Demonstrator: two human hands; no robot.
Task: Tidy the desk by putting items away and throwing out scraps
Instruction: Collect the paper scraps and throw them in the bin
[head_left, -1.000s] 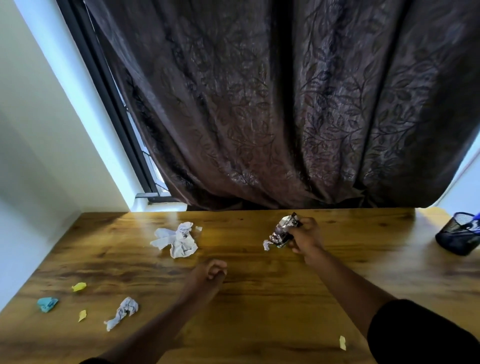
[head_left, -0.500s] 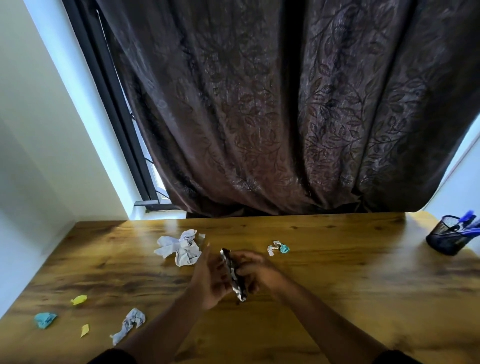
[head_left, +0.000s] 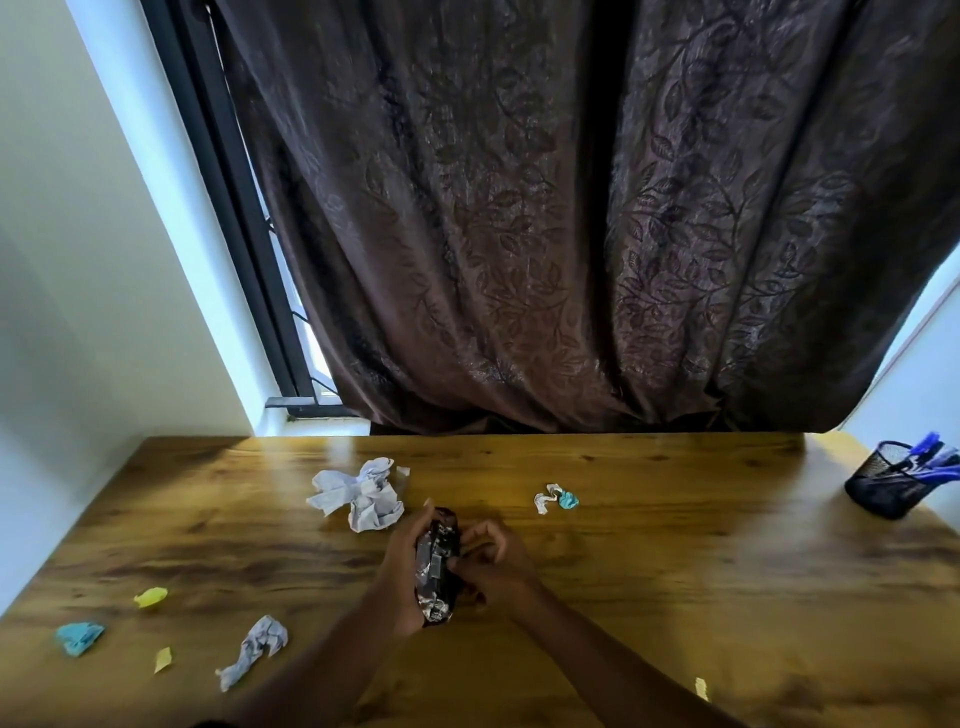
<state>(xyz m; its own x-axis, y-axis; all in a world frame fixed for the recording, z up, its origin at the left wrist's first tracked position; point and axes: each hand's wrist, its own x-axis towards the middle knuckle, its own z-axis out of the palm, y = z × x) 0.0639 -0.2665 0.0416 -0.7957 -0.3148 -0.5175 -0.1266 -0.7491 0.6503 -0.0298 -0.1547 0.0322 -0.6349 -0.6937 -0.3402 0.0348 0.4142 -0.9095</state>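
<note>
Leftmost, a blurred blue scrap lies near the desk's left edge. Mid-desk, the left hand and right hand press a crumpled dark wrapper between them, partly covering it. Far right, a mesh pen cup is cut off.

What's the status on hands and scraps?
Left hand and right hand both on dark wrapper. Paper scraps remain on desk. Nothing blocking.

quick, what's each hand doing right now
Left hand: closed around the dark foil wrapper, gripping its left side.
Right hand: fingers curled against the wrapper's right side, holding it too.
</note>
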